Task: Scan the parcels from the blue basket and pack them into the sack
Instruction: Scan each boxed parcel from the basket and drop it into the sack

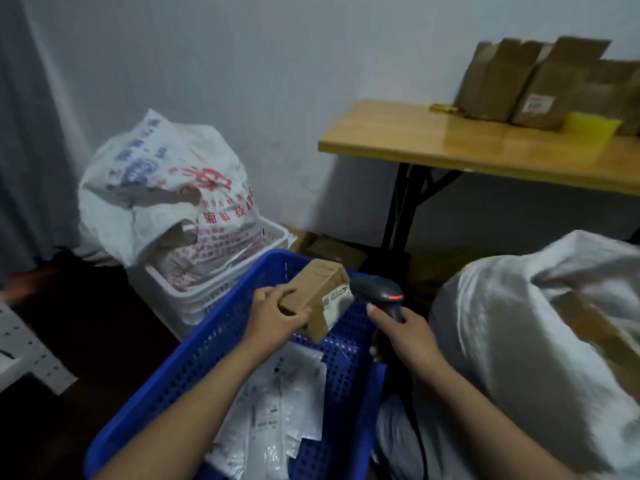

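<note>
Left hand (pixel 273 318) grips a cardboard parcel (pixel 317 296) over the blue basket (pixel 194 362); at the parcel's 3 o'clock, right hand (pixel 405 337) grips the scanner (pixel 377 289), sack (pixel 502 323) beyond.

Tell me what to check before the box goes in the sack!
1. Left hand grips the cardboard box: ok.
2. Right hand holds the barcode scanner, red light on: ok.
3. Shipping label is turned toward the scanner, close beside it: ok.
4. Scan has registered: cannot tell.
5. White sack has its mouth open wide enough: cannot tell, it is blurred.
6. More parcels to do: ok, plastic mailers lie in the blue basket.
</note>
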